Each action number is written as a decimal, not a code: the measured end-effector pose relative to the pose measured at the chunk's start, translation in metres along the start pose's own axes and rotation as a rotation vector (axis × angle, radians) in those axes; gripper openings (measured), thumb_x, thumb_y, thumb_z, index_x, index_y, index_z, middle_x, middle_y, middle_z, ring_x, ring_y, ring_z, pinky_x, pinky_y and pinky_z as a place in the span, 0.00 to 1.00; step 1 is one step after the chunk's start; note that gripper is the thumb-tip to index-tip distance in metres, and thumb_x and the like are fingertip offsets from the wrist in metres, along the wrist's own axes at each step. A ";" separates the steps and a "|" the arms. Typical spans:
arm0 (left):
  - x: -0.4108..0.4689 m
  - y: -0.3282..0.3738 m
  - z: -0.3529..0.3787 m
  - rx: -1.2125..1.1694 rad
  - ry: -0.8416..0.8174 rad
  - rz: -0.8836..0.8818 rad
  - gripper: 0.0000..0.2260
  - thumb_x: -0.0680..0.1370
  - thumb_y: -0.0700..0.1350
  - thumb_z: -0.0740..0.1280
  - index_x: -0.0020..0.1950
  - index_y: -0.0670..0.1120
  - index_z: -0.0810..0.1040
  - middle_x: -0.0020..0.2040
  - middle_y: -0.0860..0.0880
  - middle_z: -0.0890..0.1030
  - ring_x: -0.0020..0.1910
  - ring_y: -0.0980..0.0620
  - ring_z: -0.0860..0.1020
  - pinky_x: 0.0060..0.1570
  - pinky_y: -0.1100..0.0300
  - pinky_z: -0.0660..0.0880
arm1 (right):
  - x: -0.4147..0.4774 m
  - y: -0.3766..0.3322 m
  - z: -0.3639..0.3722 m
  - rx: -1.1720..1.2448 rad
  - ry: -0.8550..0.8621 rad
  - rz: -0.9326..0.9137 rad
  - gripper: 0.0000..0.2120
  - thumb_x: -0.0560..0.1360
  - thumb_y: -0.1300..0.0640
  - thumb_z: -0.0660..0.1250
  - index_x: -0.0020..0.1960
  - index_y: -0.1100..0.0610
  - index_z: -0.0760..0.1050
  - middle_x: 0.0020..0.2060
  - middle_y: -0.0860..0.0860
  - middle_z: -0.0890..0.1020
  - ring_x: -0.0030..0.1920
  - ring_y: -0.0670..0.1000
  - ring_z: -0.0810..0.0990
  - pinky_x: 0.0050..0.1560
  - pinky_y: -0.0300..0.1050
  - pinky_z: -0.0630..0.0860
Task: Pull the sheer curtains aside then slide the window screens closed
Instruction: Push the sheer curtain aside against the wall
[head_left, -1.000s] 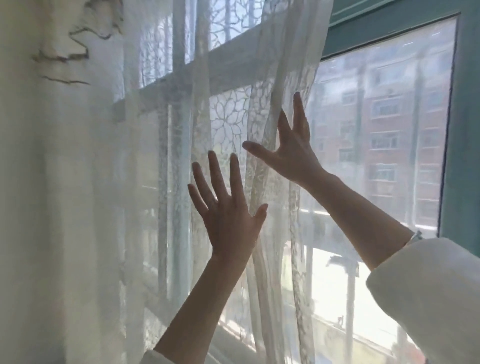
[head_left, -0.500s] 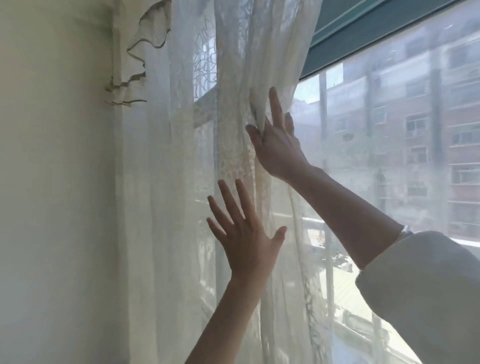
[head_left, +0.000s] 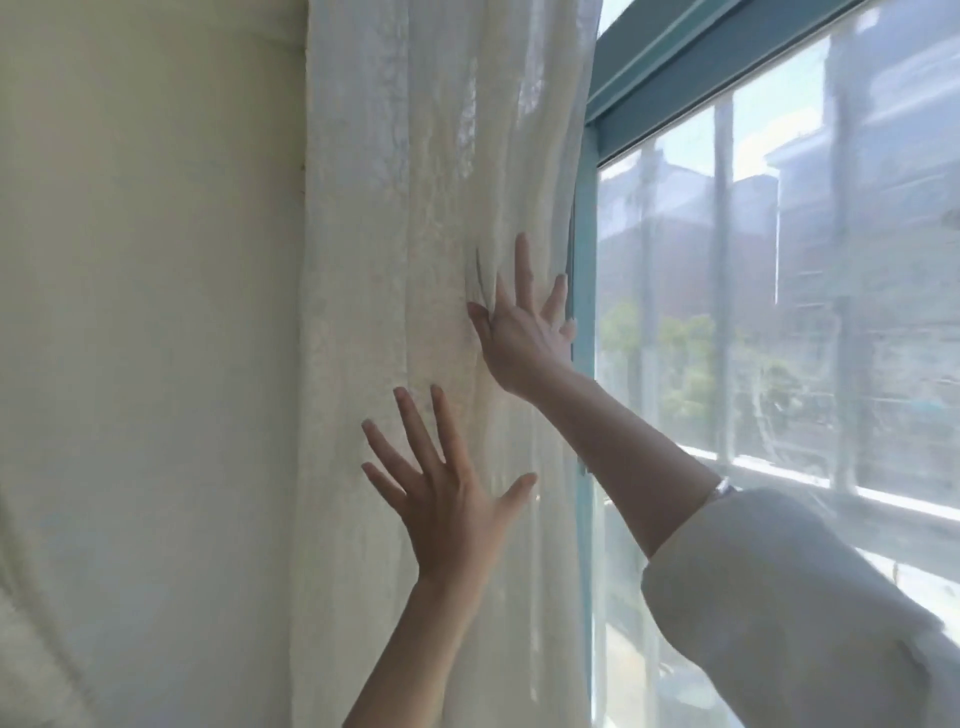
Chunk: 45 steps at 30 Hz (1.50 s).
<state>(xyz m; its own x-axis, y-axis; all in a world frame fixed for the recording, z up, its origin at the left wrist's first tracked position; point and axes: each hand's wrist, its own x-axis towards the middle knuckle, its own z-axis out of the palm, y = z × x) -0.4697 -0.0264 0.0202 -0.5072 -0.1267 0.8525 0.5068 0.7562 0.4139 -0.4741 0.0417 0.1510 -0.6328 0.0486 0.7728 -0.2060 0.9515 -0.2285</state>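
1. nearest the camera, at lower right, a loose white sleeve covers the right upper arm, with a small silvery piece showing at its cuff.
2. low in the middle, the left hand is raised with fingers spread wide and palm flat toward the cloth, holding nothing; whether it touches the cloth cannot be told.
3. above it and to the right, the right hand is open too, fingers fanned and pressed against the fabric, creasing it at the fingertips, with nothing gripped.
4. beyond both hands, the cream sheer lace curtain hangs bunched in folds between the plain pale wall and the teal window frame.
5. further right, the hazy mesh window screen spans the opening.
6. farthest off, blurred apartment blocks and green trees show through it.
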 end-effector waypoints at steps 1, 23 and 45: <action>0.005 -0.010 0.002 0.029 0.027 0.010 0.52 0.59 0.62 0.74 0.72 0.48 0.46 0.74 0.38 0.50 0.70 0.28 0.46 0.62 0.28 0.52 | 0.006 -0.001 0.010 0.035 -0.003 0.003 0.25 0.80 0.46 0.45 0.73 0.48 0.40 0.73 0.46 0.31 0.71 0.65 0.33 0.68 0.73 0.44; 0.113 -0.138 0.073 -0.221 0.089 0.092 0.30 0.76 0.30 0.55 0.71 0.45 0.43 0.73 0.42 0.60 0.60 0.42 0.75 0.41 0.51 0.76 | 0.081 -0.053 0.151 0.280 0.331 -0.062 0.40 0.70 0.33 0.57 0.73 0.44 0.42 0.74 0.48 0.36 0.72 0.66 0.36 0.68 0.72 0.47; 0.137 -0.254 0.212 0.082 0.012 -0.138 0.45 0.66 0.52 0.73 0.72 0.44 0.48 0.73 0.36 0.52 0.71 0.33 0.51 0.66 0.35 0.54 | 0.191 0.007 0.307 0.417 0.014 0.044 0.31 0.80 0.49 0.51 0.71 0.45 0.31 0.74 0.51 0.34 0.72 0.69 0.44 0.66 0.71 0.54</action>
<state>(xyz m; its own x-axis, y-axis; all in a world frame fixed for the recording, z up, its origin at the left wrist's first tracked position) -0.8154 -0.0996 -0.0358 -0.5595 -0.2402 0.7933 0.3743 0.7807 0.5003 -0.8252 -0.0353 0.1153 -0.6379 0.0931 0.7645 -0.4655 0.7442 -0.4791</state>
